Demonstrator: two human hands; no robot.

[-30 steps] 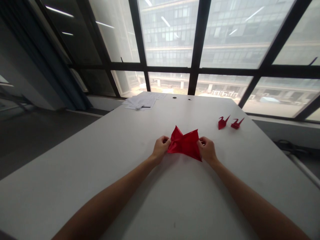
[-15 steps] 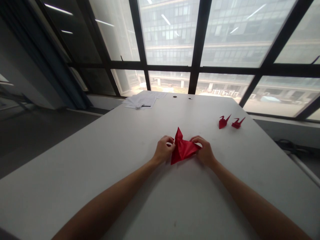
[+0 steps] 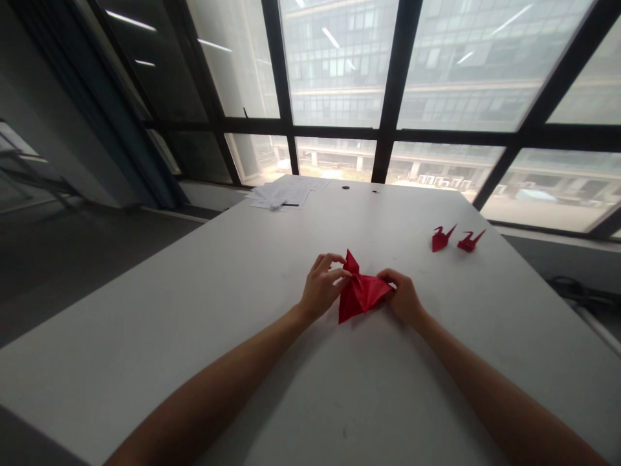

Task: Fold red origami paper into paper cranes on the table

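Note:
Between my hands, low over the tabletop, is a partly folded red origami paper [image 3: 370, 292], with one point sticking up at its top left and another hanging down below. My left hand [image 3: 321, 287] is at its left side, the thumb pressed against the middle folds and the index finger by the upper point, with a gap showing between them. At the right corner, my right hand [image 3: 403, 294] pinches the paper between thumb and curled fingers; its fingertips are partly hidden. Two finished red paper cranes, one crane [image 3: 440, 240] beside another crane [image 3: 469, 243], stand farther back on the right.
The white table [image 3: 218, 278] spreads beneath both arms. Loose white sheets [image 3: 286, 193] lie at its far left corner, a dark pen-like strip on them. A round dark cable hole [image 3: 345, 188] is near the far edge. Large windows [image 3: 339, 71] rise behind; dark cables [image 3: 577, 288] sit beyond the right edge.
My left hand has shifted from the paper's left edge inward, its thumb now on the middle folds and its fingers more spread. My right hand keeps its pinch. The whole view has moved slightly.

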